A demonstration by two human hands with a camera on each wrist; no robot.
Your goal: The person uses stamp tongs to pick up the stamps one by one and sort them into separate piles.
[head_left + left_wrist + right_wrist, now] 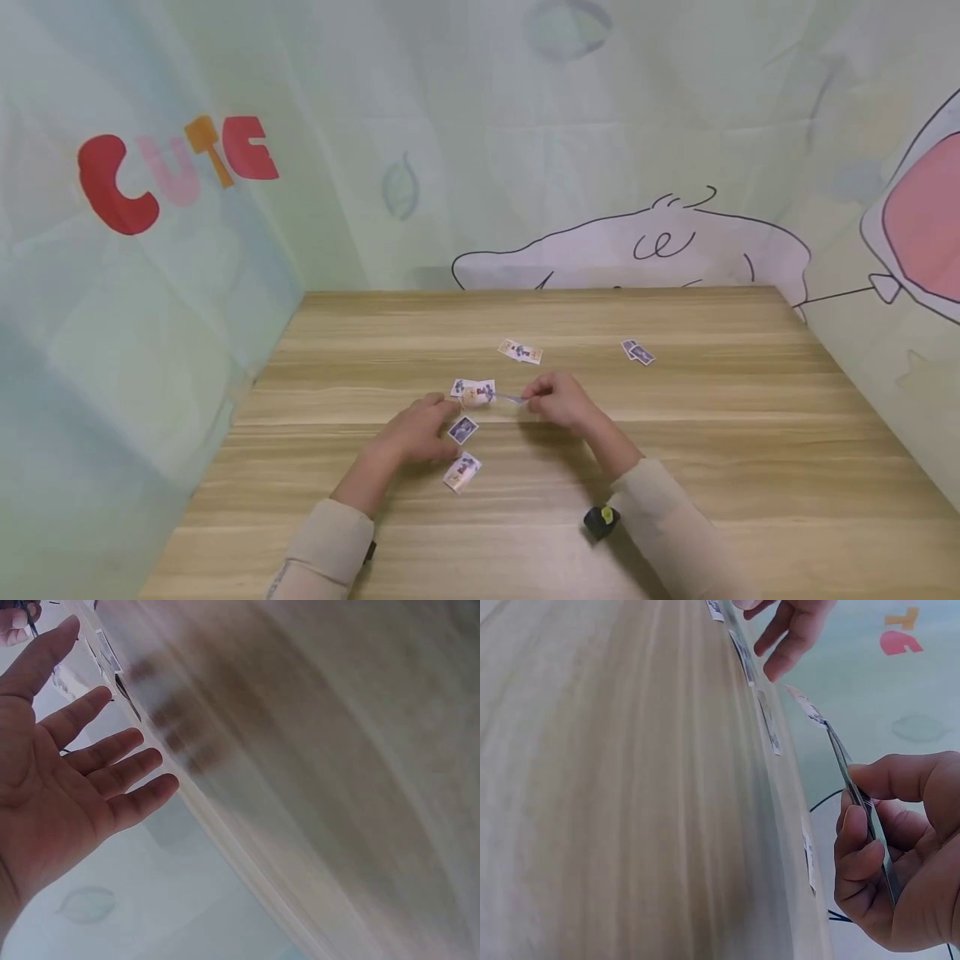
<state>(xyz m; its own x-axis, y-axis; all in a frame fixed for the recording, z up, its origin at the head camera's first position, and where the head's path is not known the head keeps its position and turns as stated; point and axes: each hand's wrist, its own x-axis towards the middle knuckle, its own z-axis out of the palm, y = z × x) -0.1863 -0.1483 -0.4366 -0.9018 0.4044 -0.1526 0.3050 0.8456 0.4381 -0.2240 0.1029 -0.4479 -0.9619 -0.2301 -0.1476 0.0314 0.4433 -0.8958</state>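
My right hand (907, 847) grips metal tweezers (866, 806) between thumb and fingers. Pinched at their tips is a small printed card (808, 707), held tilted above the table; in the head view it overlaps a group of small cards (486, 387). My left hand (420, 429) is spread with fingers extended and nothing in its palm, as the left wrist view shows. Close to its fingertips lie a dark-faced card (462, 429) and, nearer to me, a light card with coloured figures (461, 472).
Farther back on the wood-grain table (712, 433) lie an overlapping light pair of cards (520, 352) and, to the right, two dark cards (637, 352). A small black device (602, 522) is beside the right sleeve. Printed curtains (375, 167) surround the table's back and sides.
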